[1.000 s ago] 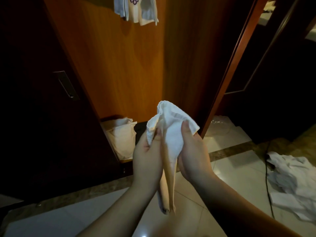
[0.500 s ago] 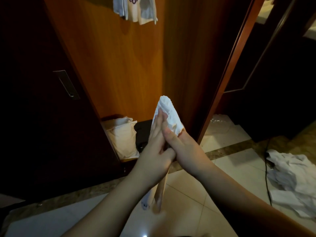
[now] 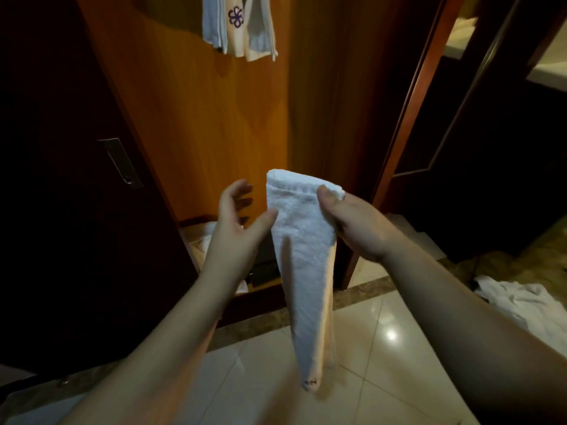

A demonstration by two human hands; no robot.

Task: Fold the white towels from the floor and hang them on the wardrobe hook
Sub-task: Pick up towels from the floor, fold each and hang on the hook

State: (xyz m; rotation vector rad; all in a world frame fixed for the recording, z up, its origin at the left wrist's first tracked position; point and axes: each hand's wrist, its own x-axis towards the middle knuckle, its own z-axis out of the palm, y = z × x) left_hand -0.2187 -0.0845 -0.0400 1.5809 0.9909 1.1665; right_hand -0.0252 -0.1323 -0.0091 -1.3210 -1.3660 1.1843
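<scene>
My right hand (image 3: 357, 223) holds the folded white towel (image 3: 302, 271) by its upper edge, thumb pressed on the near face and the fingers curled behind it, out of sight. The towel hangs down from that grip as a long narrow strip, doubled over at the top and tapering toward a small dark mark at its lower end, which is clear of the tiled floor (image 3: 383, 378).

My left hand (image 3: 237, 223) is beside the towel with the fingers spread and relaxed, holding nothing; the thumb tip lies against or just short of the towel's left edge (I cannot tell which).

Above, at the top of the orange wooden wardrobe panel (image 3: 196, 127), hung towels (image 3: 239, 29) drape down, one bearing a purple flower emblem. The hook itself is out of view.

To the left stands a dark door with a recessed metal handle (image 3: 121, 162). At the base of the wardrobe, behind my left wrist, pale cloth (image 3: 201, 240) lies in a low compartment. On the floor at far right lies a crumpled heap of white towels (image 3: 521, 299), well apart from my hands.
</scene>
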